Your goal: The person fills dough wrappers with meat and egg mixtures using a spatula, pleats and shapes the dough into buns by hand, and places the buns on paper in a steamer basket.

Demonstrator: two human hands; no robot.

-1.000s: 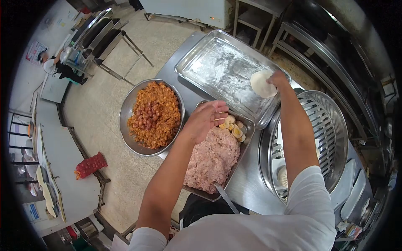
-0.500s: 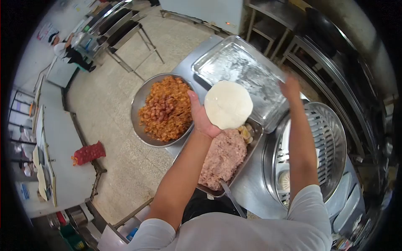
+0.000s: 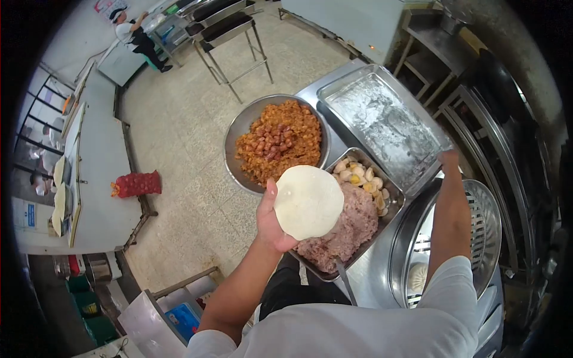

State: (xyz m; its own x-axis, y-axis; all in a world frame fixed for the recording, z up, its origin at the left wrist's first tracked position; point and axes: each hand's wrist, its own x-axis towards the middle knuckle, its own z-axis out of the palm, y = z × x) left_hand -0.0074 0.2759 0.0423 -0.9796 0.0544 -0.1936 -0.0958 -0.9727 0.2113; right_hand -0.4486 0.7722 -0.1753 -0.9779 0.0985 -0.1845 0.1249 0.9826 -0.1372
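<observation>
My left hand (image 3: 272,224) is raised palm up, thumb at the edge of a round, flat white dough wrapper (image 3: 309,203) that rests on its palm and fingers. The wrapper hangs over a metal pan (image 3: 391,222) of pink minced meat (image 3: 352,230) and cut boiled eggs (image 3: 364,179), covering part of the meat. My right hand (image 3: 449,160) is at the right corner of a flour-dusted metal tray (image 3: 382,119), fingers curled at its rim and partly hidden. Left of the tray stands a steel bowl (image 3: 230,143) of orange-brown filling (image 3: 280,140).
A round steamer (image 3: 486,221) with a slotted base stands under my right forearm, a pleated bun (image 3: 418,277) inside. A spoon handle (image 3: 346,283) sticks out of the meat. A red net sack (image 3: 137,184) lies at the left. A person (image 3: 140,39) stands far off.
My view has turned, so the table appears further right and lower. My left hand and the wrapper have shifted left of the pan, uncovering more egg pieces. My right hand stays by the tray's corner.
</observation>
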